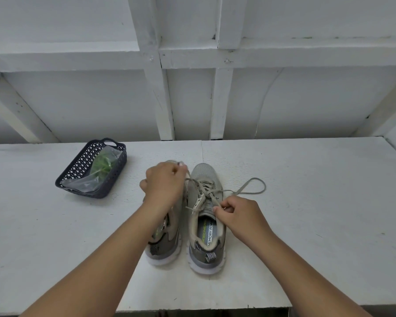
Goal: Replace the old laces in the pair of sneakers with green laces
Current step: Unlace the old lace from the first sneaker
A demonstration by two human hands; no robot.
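White-painted table (306,202) carried the sneakers mid-surface. The right sneaker's (205,216) old lace (249,192) was pinched by both hands: left hand (164,181) toeward, right hand (237,213) at the tongue.

Both forearms reach forward, converging toward the middle. Left hand (164,183) is farther out, back of hand up, fingers curled with fingertips pinched together. Right hand (237,215) sits nearer and lower, knuckles up, thumb and forefinger pinched.
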